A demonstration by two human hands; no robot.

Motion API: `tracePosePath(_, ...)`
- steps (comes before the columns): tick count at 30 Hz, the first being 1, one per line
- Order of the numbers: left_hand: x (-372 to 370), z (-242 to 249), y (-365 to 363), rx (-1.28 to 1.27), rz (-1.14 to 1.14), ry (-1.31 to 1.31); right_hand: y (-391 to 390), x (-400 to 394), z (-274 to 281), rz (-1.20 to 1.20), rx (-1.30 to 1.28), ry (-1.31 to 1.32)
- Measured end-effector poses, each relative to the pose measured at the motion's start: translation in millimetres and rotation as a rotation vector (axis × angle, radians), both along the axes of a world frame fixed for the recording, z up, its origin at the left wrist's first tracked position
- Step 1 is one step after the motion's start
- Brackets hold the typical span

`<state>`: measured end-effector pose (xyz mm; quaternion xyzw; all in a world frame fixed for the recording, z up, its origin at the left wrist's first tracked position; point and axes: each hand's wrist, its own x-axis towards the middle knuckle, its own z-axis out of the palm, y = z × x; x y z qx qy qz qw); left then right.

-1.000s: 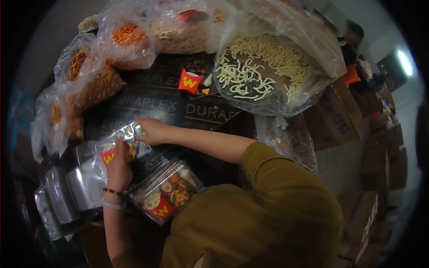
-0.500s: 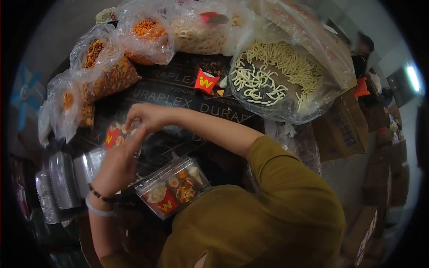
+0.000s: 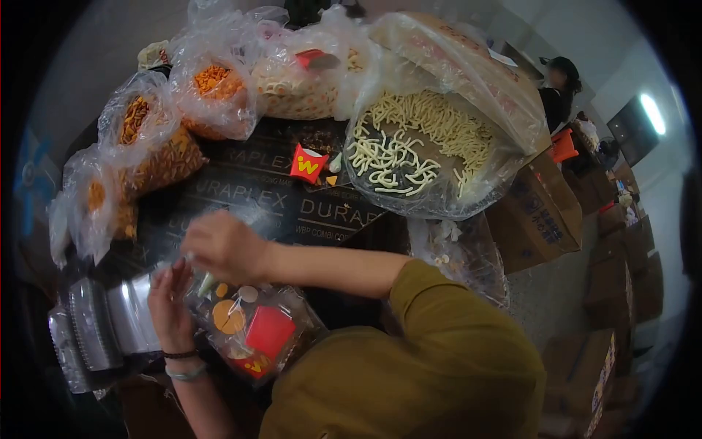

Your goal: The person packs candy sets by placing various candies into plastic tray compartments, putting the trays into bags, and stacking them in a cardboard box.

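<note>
My right hand [image 3: 227, 247], its fingers closed in a pinch, is over the upper left corner of a clear plastic package [image 3: 296, 311]. What the pinch holds is too small to tell. Close beside it, my left hand [image 3: 172, 304] has its fingers bent near the package's left edge; its grip is blurred. Inside or under the clear plastic show a plain red piece [image 3: 270, 331], a round orange piece [image 3: 229, 317] and a red carton with a yellow mark [image 3: 253, 365]. Another red carton [image 3: 308, 163] lies on the dark board [image 3: 241, 194], beside small white and orange pieces.
Open plastic bags of small orange and brown pieces [image 3: 218, 82] line the board's left and back. A large clear bag [image 3: 504, 139] holds pale curled sticks [image 3: 395, 161]. Clear trays [image 3: 131, 311] lie at left, cardboard boxes [image 3: 537, 216] at right. A person [image 3: 559, 91] is in the background.
Both hands have moved down toward the package near my body. The small pieces between them are no longer seen there, and the package shows a plain red and a round orange piece. The view has shifted.
</note>
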<state>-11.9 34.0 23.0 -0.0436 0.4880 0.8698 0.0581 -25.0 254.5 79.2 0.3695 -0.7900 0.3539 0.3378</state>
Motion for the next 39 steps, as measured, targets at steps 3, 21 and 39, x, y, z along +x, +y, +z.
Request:
tracePosePath(3, -2.5, -29.5, 9.2, 0.019, 0.062, -0.033, -20.0, 9.2, -56.2, 0.085, 0.167, -0.078)
tracePosePath(21, 12.9, -0.3, 9.4, -0.023, -0.270, -0.029, -40.8, -37.5, -40.8, 0.209, 0.411, 0.143)
tracePosePath(39, 20.7, 2.3, 10.3, -0.061, -0.312, 0.161, 66.9, -22.1, -33.9, 0.486, -0.165, -1.041)
